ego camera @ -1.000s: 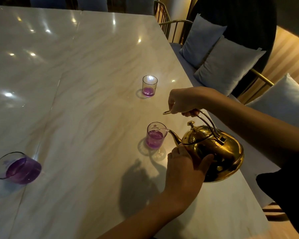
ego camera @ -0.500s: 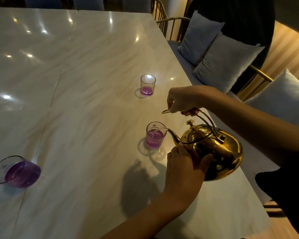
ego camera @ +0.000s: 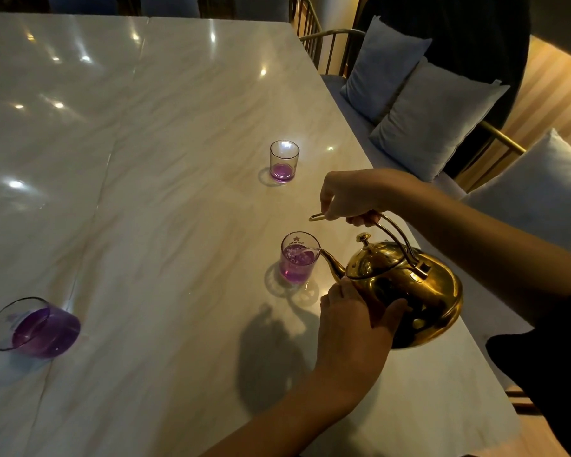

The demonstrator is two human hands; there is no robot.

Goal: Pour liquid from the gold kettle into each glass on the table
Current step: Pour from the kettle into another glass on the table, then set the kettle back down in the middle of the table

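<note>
The gold kettle (ego camera: 419, 291) is tilted to the left above the marble table (ego camera: 165, 206), with its spout over the rim of the near glass (ego camera: 299, 258). A clear stream runs into that glass, which holds bubbling purple liquid well above half. My right hand (ego camera: 350, 196) grips the kettle's arched handle from above. My left hand (ego camera: 356, 318) presses against the kettle's front side, below the spout. A second small glass (ego camera: 284, 161) farther back has a little purple liquid at its bottom. A wide glass (ego camera: 33, 328) at the left edge holds more purple liquid.
The table's right edge runs diagonally just beyond the kettle. Past it stands a bench with a gold metal frame (ego camera: 327, 37) and several grey cushions (ego camera: 432, 117). A seam (ego camera: 106, 169) crosses the tabletop at the left.
The kettle has stayed tilted over the near glass and the liquid in that glass has risen slightly. Both hands hold their places.
</note>
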